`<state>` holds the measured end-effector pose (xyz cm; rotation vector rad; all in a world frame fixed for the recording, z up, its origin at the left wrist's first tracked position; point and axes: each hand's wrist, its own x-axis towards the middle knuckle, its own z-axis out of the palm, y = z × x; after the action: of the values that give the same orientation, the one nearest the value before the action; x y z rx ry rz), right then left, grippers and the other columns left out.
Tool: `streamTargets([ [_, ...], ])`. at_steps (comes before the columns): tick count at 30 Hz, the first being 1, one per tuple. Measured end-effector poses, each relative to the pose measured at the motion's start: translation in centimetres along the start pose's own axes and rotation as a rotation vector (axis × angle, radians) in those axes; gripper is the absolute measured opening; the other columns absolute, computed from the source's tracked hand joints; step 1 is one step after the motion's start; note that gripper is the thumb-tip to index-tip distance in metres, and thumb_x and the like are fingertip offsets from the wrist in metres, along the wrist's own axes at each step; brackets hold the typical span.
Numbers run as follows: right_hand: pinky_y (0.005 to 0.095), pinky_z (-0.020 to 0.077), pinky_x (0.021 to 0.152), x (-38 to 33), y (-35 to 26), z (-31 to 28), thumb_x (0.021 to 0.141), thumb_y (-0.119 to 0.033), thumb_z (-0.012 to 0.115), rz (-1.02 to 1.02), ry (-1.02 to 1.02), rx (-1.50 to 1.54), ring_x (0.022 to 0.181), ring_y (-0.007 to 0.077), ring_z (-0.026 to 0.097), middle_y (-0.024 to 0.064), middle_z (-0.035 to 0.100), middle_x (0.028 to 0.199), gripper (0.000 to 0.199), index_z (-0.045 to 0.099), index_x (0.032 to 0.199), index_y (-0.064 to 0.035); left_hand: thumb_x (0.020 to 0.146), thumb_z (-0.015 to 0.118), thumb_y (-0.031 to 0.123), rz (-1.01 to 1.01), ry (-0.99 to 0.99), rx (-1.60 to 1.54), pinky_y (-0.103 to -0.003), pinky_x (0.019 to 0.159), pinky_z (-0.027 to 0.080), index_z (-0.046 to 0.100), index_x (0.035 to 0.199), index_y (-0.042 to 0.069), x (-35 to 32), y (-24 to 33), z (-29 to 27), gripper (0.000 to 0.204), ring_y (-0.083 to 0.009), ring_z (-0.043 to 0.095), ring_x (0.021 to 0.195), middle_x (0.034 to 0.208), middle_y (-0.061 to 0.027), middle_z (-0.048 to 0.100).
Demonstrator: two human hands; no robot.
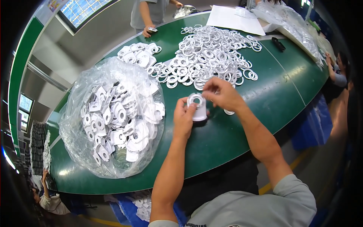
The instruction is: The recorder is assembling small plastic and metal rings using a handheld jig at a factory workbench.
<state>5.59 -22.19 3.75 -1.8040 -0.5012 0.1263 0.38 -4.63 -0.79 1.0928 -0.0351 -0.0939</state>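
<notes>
My left hand (183, 119) grips a white plastic plate (199, 113) by its left side, thumb on its face. The plate has a rounded top with a round hole, and a white ring (196, 99) sits around that hole. At the plate's upper right edge is my right hand (224, 94), its fingers curled together; what they pinch, if anything, is hidden. Just beyond my hands spreads a heap of loose white rings (211, 49). Below my right hand a white piece (229, 112) lies on the table, partly covered by the wrist.
On the green table (215, 147), a clear plastic bag (72, 125) full of white plates stands at left. Another pile of plates (138, 53) lies behind it. White sheet (234, 20) and black object (278, 44) lie at far right. Across the table a person's hand (146, 31) holds a small part.
</notes>
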Motion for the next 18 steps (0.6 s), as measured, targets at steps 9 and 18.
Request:
streamTargets([
  [9, 0.0315, 0.0488, 0.069, -0.6, 1.6, -2.9, 0.075, -0.016, 0.074, -0.008, 0.197, -0.627, 0.077, 0.0195, 0.059, 0.0061, 0.058, 0.086, 0.023, 0.068, 0.097, -0.0099, 0.098, 0.046, 0.015, 0.071, 0.340, -0.085, -0.038, 0.063, 0.061, 0.040, 0.120, 0.000, 0.4, 2.6, -0.5, 0.027, -0.0307, 0.068, 0.082, 0.103, -0.0167, 0.061],
  [18, 0.0365, 0.0473, 0.077, -0.2, 1.6, -0.7, 0.074, -0.015, 0.073, 0.071, 0.241, -0.787, 0.088, 0.0264, 0.056, 0.0087, 0.052, 0.097, 0.016, 0.069, 0.090, -0.0136, 0.098, 0.046, 0.014, 0.028, 0.288, 0.003, -0.036, 0.059, 0.060, 0.039, 0.120, 0.000, 0.2, 2.4, -0.7, 0.027, -0.0286, 0.069, 0.079, 0.102, -0.0167, 0.061],
])
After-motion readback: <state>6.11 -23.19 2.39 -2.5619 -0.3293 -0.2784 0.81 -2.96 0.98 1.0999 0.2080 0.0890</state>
